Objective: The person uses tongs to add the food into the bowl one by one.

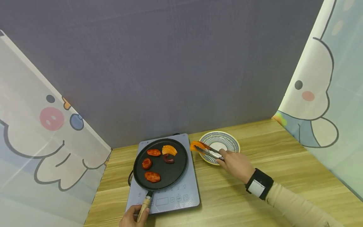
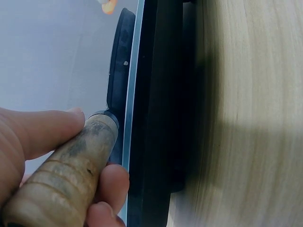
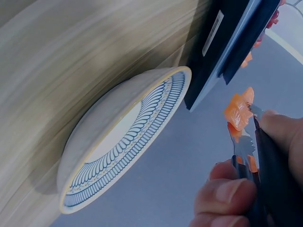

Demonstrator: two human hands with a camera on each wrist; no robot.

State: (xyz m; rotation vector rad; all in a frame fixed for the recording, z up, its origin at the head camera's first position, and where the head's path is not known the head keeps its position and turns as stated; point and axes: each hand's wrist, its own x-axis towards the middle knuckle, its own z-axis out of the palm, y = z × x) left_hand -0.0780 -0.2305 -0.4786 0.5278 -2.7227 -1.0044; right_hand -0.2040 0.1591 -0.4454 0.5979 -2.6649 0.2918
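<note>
My left hand (image 1: 131,217) grips the wooden handle (image 2: 61,175) of a round black frying pan (image 1: 171,175), thumb along its top. In the pan lie an orange slice of food (image 1: 169,150), a purple tentacle-like piece (image 1: 168,159) and several reddish-brown pieces, such as the one nearest the handle (image 1: 152,177). My right hand (image 1: 236,164) holds dark-handled tongs (image 1: 209,153). Pinched at their tips is an orange piece of food (image 3: 238,111), held above the table between pan and plate. The patterned plate (image 3: 165,101) has its bare centre showing below the tongs.
The pan rests on a flat grey induction cooktop (image 1: 190,192) with a control panel at its front. A black cord (image 1: 129,178) shows at its left. Wood-grain table (image 1: 272,148) surrounds it, with a grey backdrop (image 1: 181,78) behind and cartoon-printed sheets on both sides.
</note>
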